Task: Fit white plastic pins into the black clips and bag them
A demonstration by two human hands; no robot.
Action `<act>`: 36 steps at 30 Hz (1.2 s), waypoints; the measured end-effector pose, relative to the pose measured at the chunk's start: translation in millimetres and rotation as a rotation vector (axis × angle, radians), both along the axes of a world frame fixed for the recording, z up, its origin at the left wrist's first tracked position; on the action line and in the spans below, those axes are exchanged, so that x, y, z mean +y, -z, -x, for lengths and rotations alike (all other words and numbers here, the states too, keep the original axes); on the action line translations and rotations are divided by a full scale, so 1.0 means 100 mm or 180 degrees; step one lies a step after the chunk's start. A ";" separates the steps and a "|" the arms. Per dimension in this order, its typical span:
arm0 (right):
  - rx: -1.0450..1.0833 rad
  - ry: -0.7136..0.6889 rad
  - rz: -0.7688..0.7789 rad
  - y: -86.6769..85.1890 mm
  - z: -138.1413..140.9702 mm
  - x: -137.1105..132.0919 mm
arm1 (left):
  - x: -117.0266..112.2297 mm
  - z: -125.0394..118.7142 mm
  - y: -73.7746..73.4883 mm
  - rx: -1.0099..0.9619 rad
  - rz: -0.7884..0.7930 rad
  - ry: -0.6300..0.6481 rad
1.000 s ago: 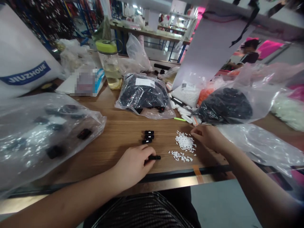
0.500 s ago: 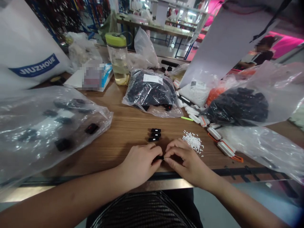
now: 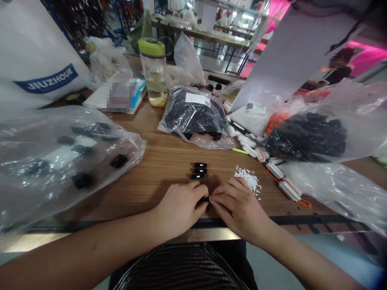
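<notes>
Both hands sit at the near edge of the wooden table, the left hand and right hand curled together, pinching a small black plastic part between them. Just beyond, on open wood, lie three black parts in a short row, with a pile of white plastic bits to the right. A white sack at the far left reads JIUZHOUE.
</notes>
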State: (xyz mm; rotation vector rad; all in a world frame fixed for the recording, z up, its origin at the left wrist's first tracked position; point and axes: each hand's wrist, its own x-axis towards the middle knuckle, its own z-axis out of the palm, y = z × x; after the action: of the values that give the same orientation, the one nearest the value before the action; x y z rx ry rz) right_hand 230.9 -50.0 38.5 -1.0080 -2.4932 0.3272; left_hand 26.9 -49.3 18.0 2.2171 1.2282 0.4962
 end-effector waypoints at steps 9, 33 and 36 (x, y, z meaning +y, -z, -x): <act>-0.0198 -0.0079 -0.0482 0.04 -0.05 -0.03 | 0.00 0.00 -0.01 -0.0070 0.0019 -0.0030; -0.0393 -0.0153 -0.0520 0.01 -0.02 -0.13 | -0.01 0.00 -0.02 -0.0122 0.0078 -0.0009; -0.0310 -0.0125 -0.0178 -0.01 -0.04 -0.07 | -0.01 -0.01 -0.04 -0.0088 0.0144 -0.0039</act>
State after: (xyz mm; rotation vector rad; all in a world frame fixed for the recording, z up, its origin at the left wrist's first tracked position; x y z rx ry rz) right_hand 234.6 -57.1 39.8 -0.9753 -2.5968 0.2238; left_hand 27.4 -50.0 21.9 2.1591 1.2276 0.4976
